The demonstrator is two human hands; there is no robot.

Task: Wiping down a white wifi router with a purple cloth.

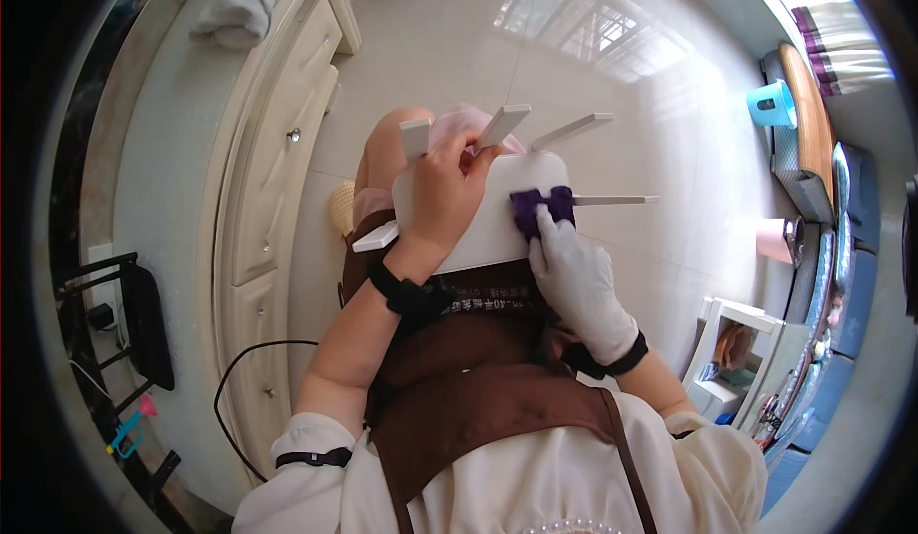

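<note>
A small white stool or rack with a flat panel and several flat white legs rests on my lap, over a brown apron. My left hand is bare and grips one of its legs near the panel's far edge. My right hand, in a whitish glove, presses a dark purple cloth against the right side of the panel. Another leg sticks out to the right beside the cloth. Black bands circle both wrists.
A cream cabinet with knobs stands at the left, a grey towel on its top. Glossy tiles cover the floor. Rightward are a light blue bin, a pink bin, a white shelf unit and a blue sofa.
</note>
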